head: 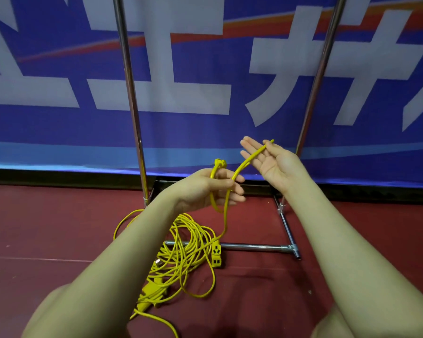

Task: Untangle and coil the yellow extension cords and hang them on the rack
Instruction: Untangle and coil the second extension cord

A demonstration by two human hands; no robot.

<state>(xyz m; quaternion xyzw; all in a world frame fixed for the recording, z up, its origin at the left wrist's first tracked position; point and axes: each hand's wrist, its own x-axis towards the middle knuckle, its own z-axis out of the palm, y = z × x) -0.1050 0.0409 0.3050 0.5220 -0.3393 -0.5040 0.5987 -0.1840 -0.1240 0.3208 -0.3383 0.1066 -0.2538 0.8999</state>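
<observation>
Left hand (213, 189) curls round a short loop of yellow cord (226, 211), plug end (220, 164) poking up above the thumb. Right hand (266, 159) lies palm up, fingers nearly straight, cord draped across it, not gripped. Rest of the cords sit in a tangled heap (183, 250) on the red floor by the rack (254, 246) base, socket block (216, 256) beside the bar. Risk: pulling upward may tighten the snarl or snag the block on the bar; cord could slip off the open palm.

Large white cropped characters on banner (205, 132), unreadable
</observation>
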